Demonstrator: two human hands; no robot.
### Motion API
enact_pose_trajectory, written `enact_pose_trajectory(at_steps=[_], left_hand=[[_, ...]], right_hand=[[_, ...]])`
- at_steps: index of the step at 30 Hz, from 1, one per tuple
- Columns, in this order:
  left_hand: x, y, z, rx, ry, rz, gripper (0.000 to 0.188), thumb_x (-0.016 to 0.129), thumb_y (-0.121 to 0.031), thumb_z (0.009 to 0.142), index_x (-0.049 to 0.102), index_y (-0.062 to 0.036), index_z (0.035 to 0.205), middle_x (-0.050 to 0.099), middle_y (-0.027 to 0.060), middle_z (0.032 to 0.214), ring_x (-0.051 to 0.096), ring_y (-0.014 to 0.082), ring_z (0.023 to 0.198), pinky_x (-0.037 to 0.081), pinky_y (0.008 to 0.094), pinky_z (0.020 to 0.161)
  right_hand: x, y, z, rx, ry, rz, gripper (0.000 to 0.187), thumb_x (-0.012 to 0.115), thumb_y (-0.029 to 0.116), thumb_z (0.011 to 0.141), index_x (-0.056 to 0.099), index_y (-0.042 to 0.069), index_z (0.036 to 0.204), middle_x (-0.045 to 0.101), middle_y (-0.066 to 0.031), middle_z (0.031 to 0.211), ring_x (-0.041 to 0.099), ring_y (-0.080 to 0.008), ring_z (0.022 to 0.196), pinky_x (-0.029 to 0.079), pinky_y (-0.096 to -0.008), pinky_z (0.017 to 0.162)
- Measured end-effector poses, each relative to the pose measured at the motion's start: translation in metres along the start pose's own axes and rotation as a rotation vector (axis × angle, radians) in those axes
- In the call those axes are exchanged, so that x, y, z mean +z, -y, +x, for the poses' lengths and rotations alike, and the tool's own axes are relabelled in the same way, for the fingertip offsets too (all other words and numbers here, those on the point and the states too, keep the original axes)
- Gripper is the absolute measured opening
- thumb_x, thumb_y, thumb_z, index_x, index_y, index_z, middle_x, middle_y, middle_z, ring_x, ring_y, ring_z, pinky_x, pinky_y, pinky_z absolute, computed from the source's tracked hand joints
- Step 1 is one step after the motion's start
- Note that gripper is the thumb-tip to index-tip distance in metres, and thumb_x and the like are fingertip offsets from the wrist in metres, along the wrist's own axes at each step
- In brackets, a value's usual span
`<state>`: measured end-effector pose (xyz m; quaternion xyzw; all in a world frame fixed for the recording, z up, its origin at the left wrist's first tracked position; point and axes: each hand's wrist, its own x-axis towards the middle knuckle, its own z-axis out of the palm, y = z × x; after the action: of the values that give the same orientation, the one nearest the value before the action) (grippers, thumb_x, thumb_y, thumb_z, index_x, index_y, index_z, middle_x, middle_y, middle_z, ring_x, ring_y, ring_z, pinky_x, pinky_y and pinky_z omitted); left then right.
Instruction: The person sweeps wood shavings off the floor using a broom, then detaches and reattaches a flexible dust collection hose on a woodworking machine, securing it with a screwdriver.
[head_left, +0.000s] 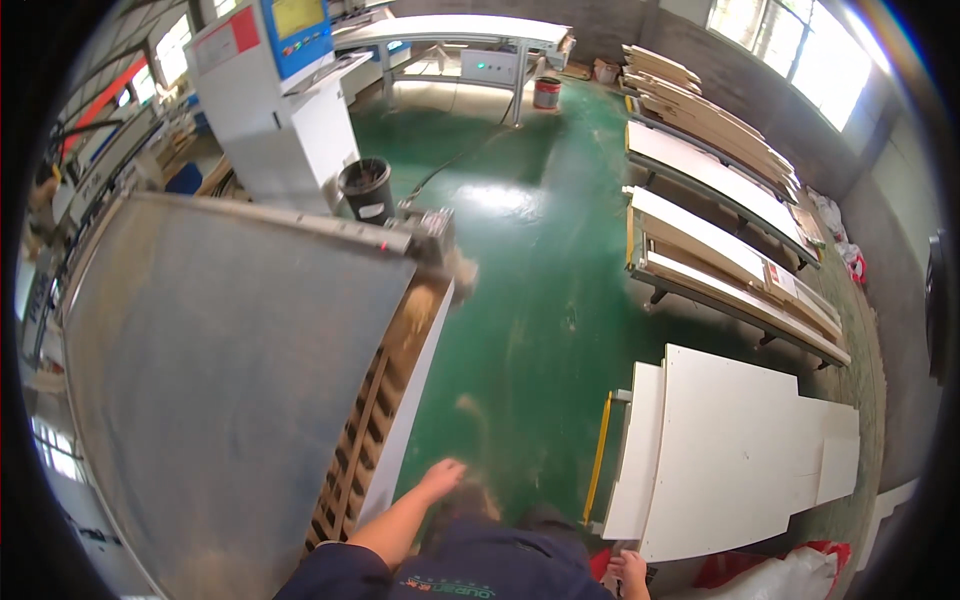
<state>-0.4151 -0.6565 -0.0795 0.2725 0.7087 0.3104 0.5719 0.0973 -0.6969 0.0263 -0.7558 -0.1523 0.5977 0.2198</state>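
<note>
My left hand (443, 478) hangs in front of my body above the green floor, beside the slatted edge of the large grey machine table (240, 370). Its fingers look loosely curled, and nothing shows in them. Low on the right is my right hand (629, 570), at the near corner of a stack of white boards (735, 440). The fingers of this hand are bent in. Whether they touch the lowest board corner or hold something small cannot be made out.
Several low racks with white and brown boards (720, 220) line the right side. Ahead stand a white control cabinet (265, 130), a black bucket (367, 190) and a long worktable (455, 30). A yellow bar (598, 460) edges the nearest rack. White sacks (790, 575) lie at the lower right.
</note>
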Motion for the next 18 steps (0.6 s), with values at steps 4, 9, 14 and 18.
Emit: enact_pose_trajectory(at_steps=[4, 9, 14, 18], left_hand=[[-0.007, -0.126, 0.098, 0.101, 0.027, 0.21, 0.04, 0.057, -0.037, 0.087, 0.063, -0.0009, 0.102, 0.067, 0.016, 0.092, 0.064, 0.0262, 0.085, 0.05, 0.0384, 0.077], [0.002, -0.217, 0.209, 0.092, -0.012, 0.362, 0.045, 0.059, -0.041, 0.084, 0.063, -0.0009, 0.104, 0.067, 0.0193, 0.101, 0.064, 0.0315, 0.096, 0.049, 0.0401, 0.083], [-0.041, -0.169, 0.252, -0.22, -0.13, 0.399, 0.043, 0.059, -0.039, 0.083, 0.065, 0.0007, 0.099, 0.068, 0.0186, 0.09, 0.066, 0.0291, 0.083, 0.051, 0.0397, 0.075], [-0.021, -0.22, 0.288, -0.314, -0.058, 0.397, 0.039, 0.06, -0.038, 0.082, 0.068, 0.0006, 0.085, 0.066, 0.0123, 0.07, 0.064, 0.0233, 0.064, 0.049, 0.0373, 0.063]], right_hand=[[-0.01, -0.008, 0.088, 0.2, 0.036, -0.078, 0.027, 0.049, 0.023, 0.092, 0.06, 0.002, 0.105, 0.065, -0.016, 0.088, 0.063, -0.0255, 0.07, 0.05, -0.0358, 0.061], [0.019, 0.051, 0.227, 0.196, 0.122, -0.024, 0.045, 0.041, 0.033, 0.094, 0.055, 0.001, 0.124, 0.063, -0.0179, 0.105, 0.061, -0.0292, 0.087, 0.049, -0.041, 0.076], [0.154, 0.346, 0.295, -0.113, 0.115, -0.497, 0.019, 0.057, 0.02, 0.086, 0.062, 0.003, 0.079, 0.063, -0.0085, 0.071, 0.058, -0.0202, 0.057, 0.046, -0.0327, 0.05], [0.215, 0.571, 0.361, -0.48, 0.177, -0.318, 0.014, 0.056, 0.012, 0.085, 0.061, 0.0, 0.091, 0.063, -0.0081, 0.076, 0.057, -0.016, 0.06, 0.045, -0.0293, 0.052]])
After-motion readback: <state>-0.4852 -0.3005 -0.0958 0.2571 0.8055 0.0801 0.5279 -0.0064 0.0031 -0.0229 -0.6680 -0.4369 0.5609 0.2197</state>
